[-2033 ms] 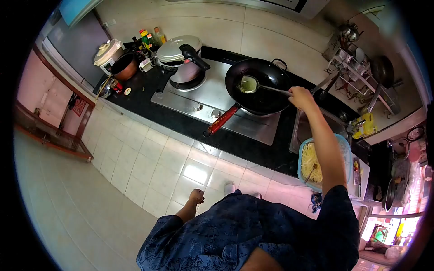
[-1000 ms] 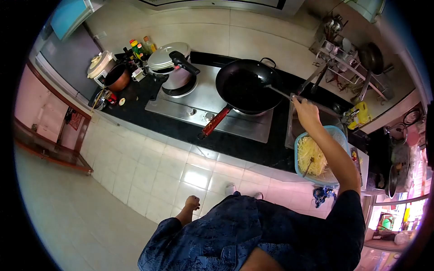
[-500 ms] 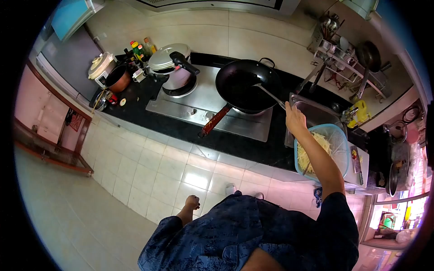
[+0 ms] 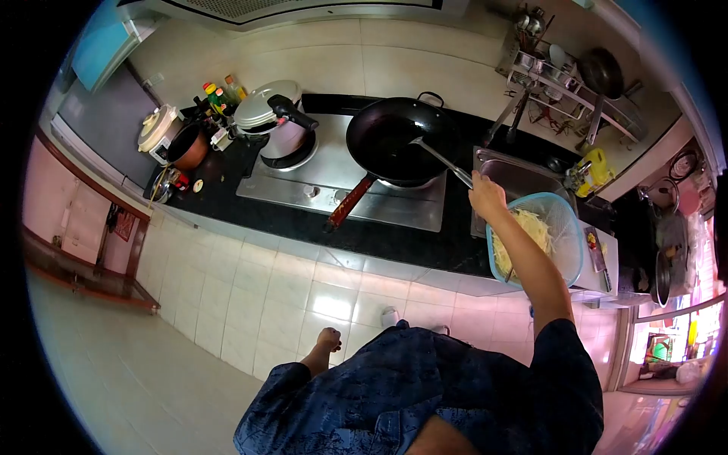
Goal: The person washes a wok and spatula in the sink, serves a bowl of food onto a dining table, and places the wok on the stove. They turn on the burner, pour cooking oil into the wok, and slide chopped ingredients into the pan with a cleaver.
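Observation:
My right hand point(image 4: 487, 196) is closed around the handle of a metal spatula point(image 4: 444, 161), whose head rests inside the black wok point(image 4: 377, 144). The wok sits on the right burner of the steel gas stove point(image 4: 413, 207), its wooden handle pointing toward me. Under my right forearm, a light blue plastic basket point(image 4: 570, 250) holds pale shredded strips point(image 4: 531, 235). My left hand point(image 4: 329, 339) hangs low over the floor tiles, fingers curled in, with nothing seen in it. What lies in the dark bottom of the wok is hard to make out.
A pressure cooker point(image 4: 286, 140) stands on the left burner. Further left are a brown pot point(image 4: 188, 148), a rice cooker point(image 4: 158, 130) and several bottles. The sink point(image 4: 523, 173) lies right of the stove; a knife point(image 4: 597, 262) rests on a white board point(image 4: 609, 246).
The view has shifted slightly, moving the counter leftward. My right hand still grips the spatula, whose head stays in the wok. My left hand remains low and curled.

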The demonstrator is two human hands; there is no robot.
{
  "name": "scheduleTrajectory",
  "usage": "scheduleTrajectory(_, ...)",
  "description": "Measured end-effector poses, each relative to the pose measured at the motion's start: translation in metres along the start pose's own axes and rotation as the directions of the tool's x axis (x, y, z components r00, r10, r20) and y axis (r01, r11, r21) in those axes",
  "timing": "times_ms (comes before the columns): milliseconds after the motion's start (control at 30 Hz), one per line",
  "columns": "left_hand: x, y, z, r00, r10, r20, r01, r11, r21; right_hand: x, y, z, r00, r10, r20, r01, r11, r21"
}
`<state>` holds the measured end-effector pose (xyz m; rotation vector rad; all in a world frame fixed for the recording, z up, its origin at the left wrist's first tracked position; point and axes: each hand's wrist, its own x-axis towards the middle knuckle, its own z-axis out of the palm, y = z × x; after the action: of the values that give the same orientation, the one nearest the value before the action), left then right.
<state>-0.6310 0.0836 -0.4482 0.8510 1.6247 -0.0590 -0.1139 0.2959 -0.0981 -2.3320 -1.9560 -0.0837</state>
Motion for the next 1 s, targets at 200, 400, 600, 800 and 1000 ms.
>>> scheduleTrajectory(200,-0.002,0.007,0.016,0.999,-0.018,0.04,0.017,0.999,0.028,-0.011,0.0,-0.013,1.0,-0.01,0.028,0.009,0.999,0.034)
scheduleTrajectory(400,-0.016,0.008,0.046,1.0,-0.012,0.028,0.011,0.998,0.069,-0.054,0.018,-0.031,0.99,-0.076,-0.117,0.091,0.988,0.124)
scheduleTrajectory(600,-0.037,0.014,0.083,0.97,0.143,-0.198,-0.052,0.912,0.407,-0.143,0.058,-0.049,0.98,-0.111,-0.163,0.155,0.943,0.294)
scheduleTrajectory(800,-0.08,0.053,0.134,0.91,0.23,-0.345,-0.051,0.887,0.458,-0.168,0.103,-0.05,0.994,-0.068,-0.084,0.095,0.916,0.389)
scheduleTrajectory(1000,-0.114,0.048,0.186,0.851,0.286,-0.441,-0.129,0.927,0.352,-0.102,0.093,-0.041,0.98,-0.151,-0.13,0.188,0.916,0.355)
